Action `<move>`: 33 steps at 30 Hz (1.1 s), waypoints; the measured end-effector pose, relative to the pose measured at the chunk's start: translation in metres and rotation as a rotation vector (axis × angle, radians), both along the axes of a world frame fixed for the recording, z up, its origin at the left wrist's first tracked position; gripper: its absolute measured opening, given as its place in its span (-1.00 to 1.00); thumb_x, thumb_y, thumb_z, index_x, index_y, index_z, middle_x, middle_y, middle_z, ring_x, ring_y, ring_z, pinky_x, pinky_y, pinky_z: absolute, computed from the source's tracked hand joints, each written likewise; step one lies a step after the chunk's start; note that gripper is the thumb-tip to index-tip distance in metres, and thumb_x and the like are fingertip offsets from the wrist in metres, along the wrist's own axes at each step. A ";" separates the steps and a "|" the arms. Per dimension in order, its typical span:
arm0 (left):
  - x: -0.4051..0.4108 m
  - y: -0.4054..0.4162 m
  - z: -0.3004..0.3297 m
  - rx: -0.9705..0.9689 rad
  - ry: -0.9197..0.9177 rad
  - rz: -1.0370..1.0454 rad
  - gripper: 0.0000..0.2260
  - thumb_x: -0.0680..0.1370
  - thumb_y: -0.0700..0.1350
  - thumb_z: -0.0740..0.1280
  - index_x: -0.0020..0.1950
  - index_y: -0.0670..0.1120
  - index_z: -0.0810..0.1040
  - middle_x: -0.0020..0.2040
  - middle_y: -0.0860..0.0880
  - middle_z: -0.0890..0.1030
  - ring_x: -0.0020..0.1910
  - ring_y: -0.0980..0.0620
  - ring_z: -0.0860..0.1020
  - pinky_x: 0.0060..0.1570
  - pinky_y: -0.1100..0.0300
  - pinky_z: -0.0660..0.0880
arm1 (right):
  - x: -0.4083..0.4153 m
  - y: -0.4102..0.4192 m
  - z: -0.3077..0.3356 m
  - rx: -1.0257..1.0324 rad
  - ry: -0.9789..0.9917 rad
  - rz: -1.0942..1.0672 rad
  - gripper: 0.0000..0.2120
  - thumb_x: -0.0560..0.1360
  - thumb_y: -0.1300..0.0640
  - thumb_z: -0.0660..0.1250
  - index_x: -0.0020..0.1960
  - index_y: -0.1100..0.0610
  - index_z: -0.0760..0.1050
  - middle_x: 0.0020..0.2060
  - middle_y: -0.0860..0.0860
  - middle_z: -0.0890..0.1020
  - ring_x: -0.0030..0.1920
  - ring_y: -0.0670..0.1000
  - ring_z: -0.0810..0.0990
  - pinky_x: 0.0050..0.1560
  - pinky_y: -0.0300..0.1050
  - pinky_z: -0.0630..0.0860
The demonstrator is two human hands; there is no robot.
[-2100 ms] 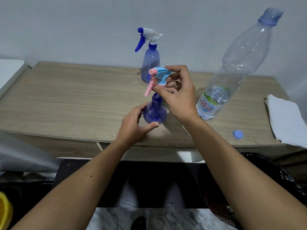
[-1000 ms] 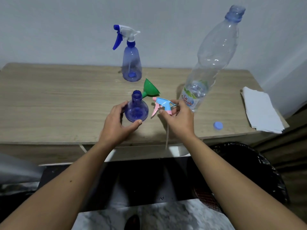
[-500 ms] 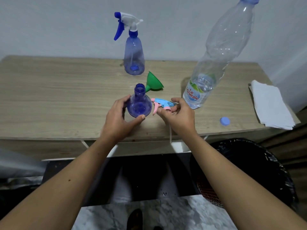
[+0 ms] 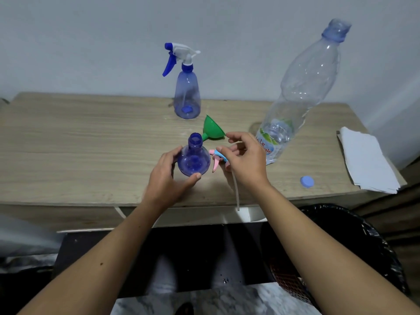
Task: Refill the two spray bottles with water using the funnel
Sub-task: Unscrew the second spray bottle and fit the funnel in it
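Observation:
A small blue spray bottle [image 4: 193, 160] stands uncapped near the front of the wooden table [image 4: 79, 144], and my left hand [image 4: 166, 178] grips its round base. Its pink and light-blue spray head [image 4: 217, 159] lies on the table just to its right, the dip tube [image 4: 236, 192] reaching over the table edge. My right hand [image 4: 245, 160] hovers over the head with fingers loosely spread, holding nothing, fingertips close to the green funnel [image 4: 212, 128], which lies on its side. A second spray bottle [image 4: 186, 96], capped with a white and blue trigger, stands at the back.
A large, uncapped clear water bottle [image 4: 302, 87] with a little water stands right of the funnel. Its blue cap [image 4: 306, 181] lies near the front edge. A stack of white napkins [image 4: 366, 162] sits at the right end. A black bin [image 4: 363, 246] stands below.
My right hand lifted the spray head off the small bottle, laid it on the table and has now let go of it, rising toward the funnel. My left hand kept holding the bottle.

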State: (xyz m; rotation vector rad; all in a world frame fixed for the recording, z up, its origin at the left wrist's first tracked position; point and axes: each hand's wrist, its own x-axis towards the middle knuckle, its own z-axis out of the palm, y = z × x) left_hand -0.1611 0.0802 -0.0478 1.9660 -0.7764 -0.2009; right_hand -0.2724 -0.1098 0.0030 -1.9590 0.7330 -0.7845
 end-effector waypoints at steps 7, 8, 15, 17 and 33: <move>0.004 0.002 -0.004 0.026 -0.087 -0.043 -0.18 0.42 0.15 0.65 0.57 -0.07 0.41 0.39 0.01 0.56 0.31 0.14 0.54 0.32 0.10 0.58 | 0.045 -0.008 -0.003 -0.093 0.056 -0.046 -0.69 0.53 0.18 0.56 0.25 0.15 0.64 0.18 -0.01 0.56 -0.01 -0.19 0.54 -0.02 -0.50 0.50; 0.004 0.002 -0.005 0.024 -0.089 -0.045 -0.19 0.42 0.15 0.65 0.57 -0.07 0.42 0.39 0.01 0.56 0.31 0.13 0.54 0.31 0.09 0.58 | 0.051 -0.010 -0.006 -0.101 0.072 -0.061 -0.70 0.53 0.17 0.55 0.25 0.14 0.65 0.18 -0.02 0.56 0.03 -0.16 0.55 0.05 -0.40 0.54; 0.006 0.002 -0.006 -0.005 -0.099 -0.056 -0.24 0.44 0.12 0.64 0.55 -0.04 0.44 0.39 0.02 0.58 0.31 0.13 0.56 0.30 0.05 0.59 | 0.062 -0.019 -0.018 -0.119 0.092 -0.123 -0.86 0.52 0.21 0.52 0.08 0.14 0.71 -0.03 -0.02 0.69 -0.04 -0.04 0.63 0.08 -0.08 0.60; 0.007 0.002 -0.008 -0.002 -0.107 -0.054 -0.25 0.44 0.12 0.64 0.54 -0.04 0.44 0.39 0.02 0.58 0.32 0.13 0.56 0.31 0.04 0.58 | 0.061 -0.019 -0.017 -0.116 0.078 -0.131 -0.88 0.51 0.21 0.52 0.05 0.13 0.71 -0.05 0.01 0.71 -0.07 0.00 0.66 0.09 0.03 0.64; 0.000 0.003 -0.004 0.003 -0.112 -0.040 -0.24 0.44 0.12 0.63 0.55 -0.08 0.43 0.37 0.00 0.57 0.31 0.05 0.59 0.34 0.01 0.56 | 0.016 0.001 0.083 -0.305 -0.170 0.106 -0.89 0.52 0.20 0.52 0.05 0.16 0.70 -0.07 0.01 0.71 -0.09 -0.14 0.65 0.03 -0.31 0.56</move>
